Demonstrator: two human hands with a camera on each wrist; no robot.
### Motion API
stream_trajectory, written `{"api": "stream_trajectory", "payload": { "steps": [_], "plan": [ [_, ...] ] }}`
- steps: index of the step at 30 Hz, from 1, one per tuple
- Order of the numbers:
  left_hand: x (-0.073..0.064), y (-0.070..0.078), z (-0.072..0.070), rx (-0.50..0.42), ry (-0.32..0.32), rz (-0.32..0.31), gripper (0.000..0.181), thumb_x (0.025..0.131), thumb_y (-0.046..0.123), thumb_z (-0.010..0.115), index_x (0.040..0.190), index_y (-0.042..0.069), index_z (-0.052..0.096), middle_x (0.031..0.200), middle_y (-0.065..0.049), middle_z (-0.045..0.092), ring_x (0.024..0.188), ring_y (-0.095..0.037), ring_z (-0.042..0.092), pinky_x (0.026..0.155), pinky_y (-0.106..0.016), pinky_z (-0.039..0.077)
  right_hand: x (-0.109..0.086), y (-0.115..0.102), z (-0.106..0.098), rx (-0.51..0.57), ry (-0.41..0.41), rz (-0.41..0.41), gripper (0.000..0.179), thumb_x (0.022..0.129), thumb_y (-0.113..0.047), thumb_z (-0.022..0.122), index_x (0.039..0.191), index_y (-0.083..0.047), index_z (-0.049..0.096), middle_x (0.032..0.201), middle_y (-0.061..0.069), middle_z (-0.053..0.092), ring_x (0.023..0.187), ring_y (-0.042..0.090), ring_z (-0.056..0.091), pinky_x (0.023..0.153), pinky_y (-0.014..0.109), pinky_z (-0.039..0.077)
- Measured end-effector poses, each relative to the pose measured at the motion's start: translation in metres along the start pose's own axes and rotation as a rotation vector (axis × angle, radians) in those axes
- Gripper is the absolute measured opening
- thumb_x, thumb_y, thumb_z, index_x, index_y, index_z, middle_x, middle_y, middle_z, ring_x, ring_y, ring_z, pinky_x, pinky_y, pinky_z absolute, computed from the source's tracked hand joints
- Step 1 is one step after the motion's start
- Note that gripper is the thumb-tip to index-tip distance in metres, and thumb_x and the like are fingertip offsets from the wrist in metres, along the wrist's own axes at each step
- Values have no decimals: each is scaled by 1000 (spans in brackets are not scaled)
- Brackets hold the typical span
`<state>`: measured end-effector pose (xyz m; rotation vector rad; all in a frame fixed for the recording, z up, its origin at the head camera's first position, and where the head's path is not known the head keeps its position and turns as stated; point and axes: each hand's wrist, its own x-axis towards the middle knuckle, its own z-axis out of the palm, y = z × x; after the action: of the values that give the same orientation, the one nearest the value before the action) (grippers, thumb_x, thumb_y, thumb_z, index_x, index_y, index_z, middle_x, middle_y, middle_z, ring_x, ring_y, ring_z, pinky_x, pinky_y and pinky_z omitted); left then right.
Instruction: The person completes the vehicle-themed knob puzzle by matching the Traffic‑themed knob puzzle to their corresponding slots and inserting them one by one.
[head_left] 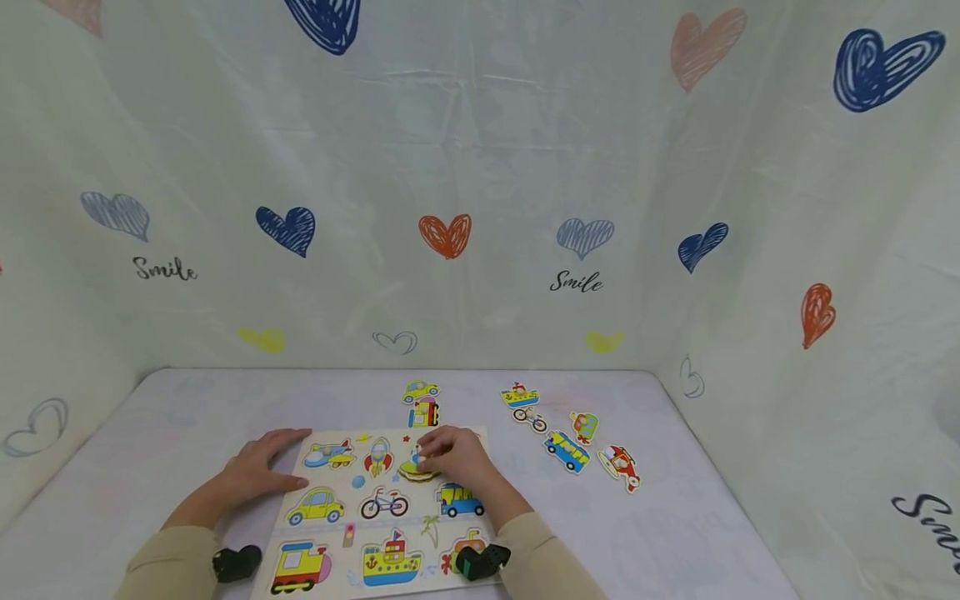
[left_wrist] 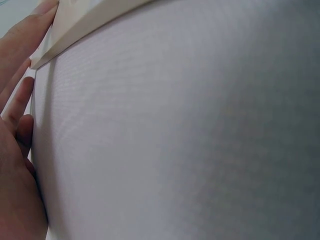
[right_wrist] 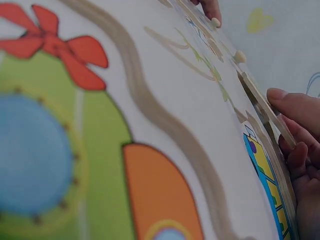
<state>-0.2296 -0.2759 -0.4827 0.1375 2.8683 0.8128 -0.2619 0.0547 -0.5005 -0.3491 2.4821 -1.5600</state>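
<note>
A wooden puzzle board (head_left: 330, 533) printed with vehicles lies flat on the table. At its upper left edge is my left hand (head_left: 258, 471), thumb and fingers spread along the edge; the left wrist view has the fingers (left_wrist: 20, 100) at the board's side. Over the upper right part, my right hand (head_left: 461, 458) pinches a flying saucer piece (head_left: 417, 473). That thin piece (right_wrist: 265, 102) looks tilted above the board in the right wrist view. A plane (head_left: 328, 454) and a rocket (head_left: 378, 457) show in the top row to its left.
Behind the board lie a yellow car piece (head_left: 420, 392) and a train piece (head_left: 424, 412). To the right are a ship (head_left: 520, 395), a bicycle (head_left: 529, 419), a blue bus (head_left: 567, 452), a green piece (head_left: 584, 427) and a red helicopter (head_left: 619, 467). A heart-patterned curtain (head_left: 495, 317) surrounds the table.
</note>
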Motion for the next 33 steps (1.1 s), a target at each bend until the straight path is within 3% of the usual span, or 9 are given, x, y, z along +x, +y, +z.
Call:
{"api": "stream_trajectory", "payload": {
  "steps": [9, 17, 28, 33],
  "plan": [
    [1, 1, -1, 10, 12, 24, 92, 72, 47, 82, 143, 4, 43, 145, -32, 32, 126, -55, 27, 94, -76, 21, 0, -1, 0, -59, -1, -6, 6, 79, -21, 83, 79, -20, 77, 101, -18, 64, 93, 6, 55, 71, 26, 47],
    [1, 0, 1, -3, 1, -5, 95, 70, 49, 83, 143, 4, 42, 145, -32, 31, 127, -54, 26, 95, -77, 20, -3, -1, 1, -72, -11, 11, 7, 78, -24, 83, 78, -22, 76, 100, -18, 65, 103, 9, 57, 76, 25, 49],
    [1, -1, 1, -20, 9, 3, 94, 70, 47, 83, 143, 3, 42, 145, -32, 31, 126, -54, 25, 94, -75, 19, -2, -1, 1, -89, -8, 13, 8, 77, -24, 84, 75, -22, 77, 99, -20, 65, 103, 9, 57, 71, 22, 50],
    [1, 0, 0, -15, 7, 4, 94, 71, 46, 83, 143, 3, 42, 145, -32, 31, 126, -54, 26, 94, -75, 20, -1, -1, 1, -93, -14, 7, 8, 77, -23, 84, 74, -21, 77, 100, -20, 64, 107, 12, 56, 75, 23, 50]
  ]
}}
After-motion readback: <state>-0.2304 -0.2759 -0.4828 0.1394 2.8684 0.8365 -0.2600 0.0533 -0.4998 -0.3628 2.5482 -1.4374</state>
